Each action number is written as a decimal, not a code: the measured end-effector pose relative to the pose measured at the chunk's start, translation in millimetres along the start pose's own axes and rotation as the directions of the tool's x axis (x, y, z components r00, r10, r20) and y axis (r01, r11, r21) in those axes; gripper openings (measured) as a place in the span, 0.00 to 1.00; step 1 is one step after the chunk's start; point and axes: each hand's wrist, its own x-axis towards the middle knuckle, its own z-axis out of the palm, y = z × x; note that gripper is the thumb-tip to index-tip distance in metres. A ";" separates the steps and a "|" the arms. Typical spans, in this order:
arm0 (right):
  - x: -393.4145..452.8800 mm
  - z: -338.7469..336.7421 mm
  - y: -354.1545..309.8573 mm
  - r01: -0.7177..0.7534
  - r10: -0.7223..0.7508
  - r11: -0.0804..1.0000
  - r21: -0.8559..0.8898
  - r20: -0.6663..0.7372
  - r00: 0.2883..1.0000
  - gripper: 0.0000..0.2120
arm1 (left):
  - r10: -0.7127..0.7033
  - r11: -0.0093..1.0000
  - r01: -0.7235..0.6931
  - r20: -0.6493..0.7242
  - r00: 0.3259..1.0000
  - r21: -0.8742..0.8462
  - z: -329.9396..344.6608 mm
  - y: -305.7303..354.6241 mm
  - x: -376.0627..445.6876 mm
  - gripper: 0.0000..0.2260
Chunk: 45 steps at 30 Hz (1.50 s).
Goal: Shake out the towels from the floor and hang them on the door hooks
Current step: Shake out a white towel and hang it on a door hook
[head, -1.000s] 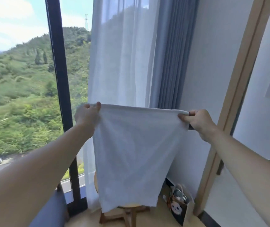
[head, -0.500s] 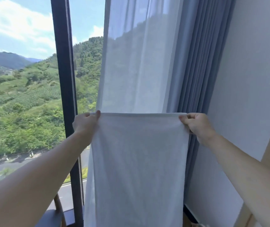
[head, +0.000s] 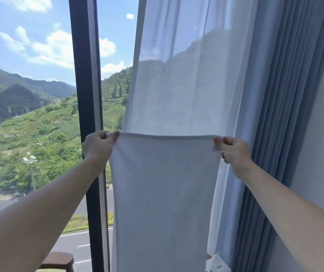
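- A white towel (head: 163, 193) hangs in the air in front of the person, stretched flat between both hands, its top hem pulled into a nearly straight line.
- The left hand (head: 97, 147) pinches the towel's upper left corner, thumb on the near side and fingers curled behind the cloth.
- The right hand (head: 234, 152) pinches the upper right corner in the same way, fingers curled over the hem.
- The towel's lower edge runs out of the picture at the bottom, so where it ends cannot be told.
- Behind the towel hangs a sheer white curtain (head: 186, 75); to its right, a grey-blue pleated curtain (head: 283, 95) beside a pale wall (head: 322, 134).
- A dark window frame (head: 87, 75) stands left of the towel, with green hills (head: 29, 124) and a road (head: 74, 246) outside.
- A wooden piece of furniture (head: 59, 261) shows at the bottom left.
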 end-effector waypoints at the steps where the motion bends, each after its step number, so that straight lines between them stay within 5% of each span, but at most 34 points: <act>1: 2.5 -2.6 -2.4 0.007 -0.007 1.000 0.029 0.005 1.000 0.07 | 0.004 1.000 -0.004 -0.021 1.000 -0.019 -1.9 5.9 -1.5 0.07; 7: -20.2 -40.2 22.9 -0.038 0.030 0.997 0.065 0.126 0.992 0.07 | -0.001 1.000 0.000 -0.070 0.998 -0.026 -12.8 6.2 -63.1 0.07; 14: -89.1 -109.0 143.9 -0.260 0.256 0.965 -0.031 0.317 0.913 0.08 | -0.200 0.972 0.212 -0.112 0.973 0.104 -12.6 -61.8 -229.5 0.04; 26: -219.9 -231.1 307.4 -0.557 0.606 0.795 -0.239 0.333 0.722 0.09 | -0.481 0.797 0.478 -0.093 0.872 0.370 8.1 -163.8 -433.5 0.04; 35: -240.7 -247.4 348.4 -0.588 0.682 0.730 -0.348 0.314 0.661 0.08 | -0.599 0.689 0.535 -0.030 0.800 0.489 19.7 -196.9 -469.1 0.05; 45: -191.7 -170.0 412.4 -0.612 0.742 0.658 -0.439 0.237 0.628 0.07 | -0.671 0.578 0.564 -0.050 0.740 0.590 49.0 -278.7 -399.7 0.04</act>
